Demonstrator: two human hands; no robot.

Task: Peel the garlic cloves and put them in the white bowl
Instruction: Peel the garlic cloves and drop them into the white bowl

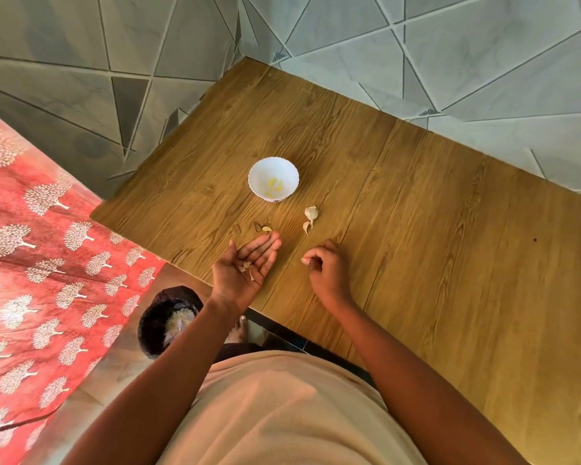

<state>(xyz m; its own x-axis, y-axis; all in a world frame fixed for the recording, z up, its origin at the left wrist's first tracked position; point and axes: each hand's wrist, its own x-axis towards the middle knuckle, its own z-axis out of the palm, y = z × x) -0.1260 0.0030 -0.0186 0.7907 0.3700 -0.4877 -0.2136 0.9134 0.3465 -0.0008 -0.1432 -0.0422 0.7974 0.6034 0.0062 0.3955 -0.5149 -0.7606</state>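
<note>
Two unpeeled garlic cloves (310,218) lie mid-frame on the desk (416,229), long axes running up-down, tips toward the frame's bottom — just lower right of the white bowl (273,179) holding peeled pieces. The left hand (245,268) lies palm-up, fingers straight, cradling skin scraps (247,266); the right hand (322,266) is loosely curled — nothing visibly held.

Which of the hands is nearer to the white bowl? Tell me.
Left. The left hand lies palm up just below the white bowl, fingertips pointing toward it, with peel scraps on the palm. The right hand rests curled on the table, lower right of the bowl, farther off.
</note>
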